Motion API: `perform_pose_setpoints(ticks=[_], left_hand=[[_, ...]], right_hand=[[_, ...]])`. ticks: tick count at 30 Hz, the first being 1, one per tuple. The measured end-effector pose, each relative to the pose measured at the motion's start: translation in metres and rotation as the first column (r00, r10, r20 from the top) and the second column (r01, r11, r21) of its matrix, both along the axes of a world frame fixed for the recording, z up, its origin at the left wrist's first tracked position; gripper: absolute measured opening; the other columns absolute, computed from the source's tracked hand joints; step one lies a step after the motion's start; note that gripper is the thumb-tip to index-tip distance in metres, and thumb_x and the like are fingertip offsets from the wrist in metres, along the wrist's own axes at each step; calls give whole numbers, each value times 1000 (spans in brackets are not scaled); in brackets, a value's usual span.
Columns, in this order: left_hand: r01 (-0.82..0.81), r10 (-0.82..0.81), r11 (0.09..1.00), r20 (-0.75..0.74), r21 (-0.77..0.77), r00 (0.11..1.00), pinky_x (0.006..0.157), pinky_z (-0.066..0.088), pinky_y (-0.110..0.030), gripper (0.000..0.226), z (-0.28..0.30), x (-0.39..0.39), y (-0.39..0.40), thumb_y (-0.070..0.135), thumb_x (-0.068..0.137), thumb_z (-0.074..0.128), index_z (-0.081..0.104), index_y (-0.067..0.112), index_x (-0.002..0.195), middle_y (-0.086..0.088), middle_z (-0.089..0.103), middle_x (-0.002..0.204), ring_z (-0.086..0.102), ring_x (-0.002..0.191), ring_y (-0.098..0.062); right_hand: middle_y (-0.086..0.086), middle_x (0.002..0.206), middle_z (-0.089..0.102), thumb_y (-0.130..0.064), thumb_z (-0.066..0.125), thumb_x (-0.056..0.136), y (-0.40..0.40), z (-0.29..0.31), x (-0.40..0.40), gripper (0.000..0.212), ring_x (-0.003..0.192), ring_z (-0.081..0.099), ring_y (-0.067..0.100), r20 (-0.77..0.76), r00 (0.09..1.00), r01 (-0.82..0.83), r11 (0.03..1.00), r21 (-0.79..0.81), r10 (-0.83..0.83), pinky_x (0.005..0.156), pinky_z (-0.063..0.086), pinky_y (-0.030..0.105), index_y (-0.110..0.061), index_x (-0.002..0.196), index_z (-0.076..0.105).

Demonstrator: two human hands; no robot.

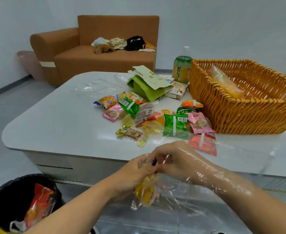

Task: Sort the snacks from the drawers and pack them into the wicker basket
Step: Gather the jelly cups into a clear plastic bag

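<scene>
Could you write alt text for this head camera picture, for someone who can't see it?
Both hands, left and right, hold a clear bag of yellow sweets. Beyond, snacks lie on a white table beside a wicker basket.

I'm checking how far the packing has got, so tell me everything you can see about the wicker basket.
The wicker basket is a large rectangular one of woven orange-brown cane with a thick braided rim. It sits upright on the white table at the right, its far right end cut off by the picture's edge. Inside, one clear-wrapped yellow-orange pack leans against a wall; the rest of the visible interior looks bare. A green bottle stands by its left far corner, and snack packets lie against its front.
</scene>
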State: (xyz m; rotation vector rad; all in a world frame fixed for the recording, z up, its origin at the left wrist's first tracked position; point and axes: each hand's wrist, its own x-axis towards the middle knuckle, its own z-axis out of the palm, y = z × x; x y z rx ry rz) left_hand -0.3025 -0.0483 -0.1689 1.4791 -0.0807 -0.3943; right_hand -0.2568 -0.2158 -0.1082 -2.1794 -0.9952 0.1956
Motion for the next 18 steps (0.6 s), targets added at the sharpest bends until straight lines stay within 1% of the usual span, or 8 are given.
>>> perform_pose_setpoints(ticks=[3,6,8,9,11,13,15,18], left_hand=[[-13,13,1000,-8,3,1000,98,47,-41,92,2,-2,3,70,60,78,60,13,129,-12,66,124,62,114,-23],[-111,111,994,-33,7,993,106,44,-51,85,2,-3,10,65,65,79,59,16,131,-10,66,127,61,119,-26],[-215,213,976,-75,-23,974,98,49,-54,76,9,-2,15,57,72,77,58,10,129,-15,69,119,66,109,-30],[-283,278,958,-94,-40,956,90,55,-52,70,13,-1,17,52,74,73,58,8,125,-16,72,110,70,99,-31],[-425,414,900,-118,-96,903,72,61,-41,59,20,3,27,43,71,66,60,6,115,-14,75,92,73,79,-27],[-552,536,817,-133,-167,834,62,61,-34,55,27,8,40,43,68,65,61,6,109,-11,76,84,74,74,-25],[-667,644,708,-175,-233,745,64,60,-34,58,31,15,55,46,65,68,60,8,107,-10,75,87,74,76,-23],[-792,755,543,-251,-279,606,72,55,-36,53,35,23,79,53,72,67,59,12,105,-11,70,102,71,84,-22]], right_hand=[[-1,85,74,-12,74,82,0,-5,2,16,73,68,6,-129,992,2,1000,20,1,71,59,31,-18,96,76],[0,106,73,-3,67,86,1,1,1,28,94,69,5,-245,962,-105,991,80,121,83,57,29,-19,110,71],[-3,115,69,-4,66,88,0,9,5,33,103,66,5,-354,925,-106,988,110,139,91,54,27,-25,114,65],[-7,116,68,-7,64,90,-2,13,8,32,105,65,3,-399,910,-78,992,102,112,93,53,26,-28,114,63],[-10,112,69,-9,63,91,-6,24,15,28,103,65,0,-401,916,26,995,101,17,92,52,20,-27,113,64],[-3,99,74,-2,62,90,-10,31,25,23,92,69,6,-369,924,182,963,200,-98,83,54,18,-19,103,70],[3,91,75,5,58,89,-11,32,38,27,86,71,13,-400,890,353,887,297,-221,77,58,24,-18,94,71],[8,94,72,7,56,87,-7,18,63,27,87,70,21,-354,832,535,786,311,-426,77,59,34,-15,96,68]])
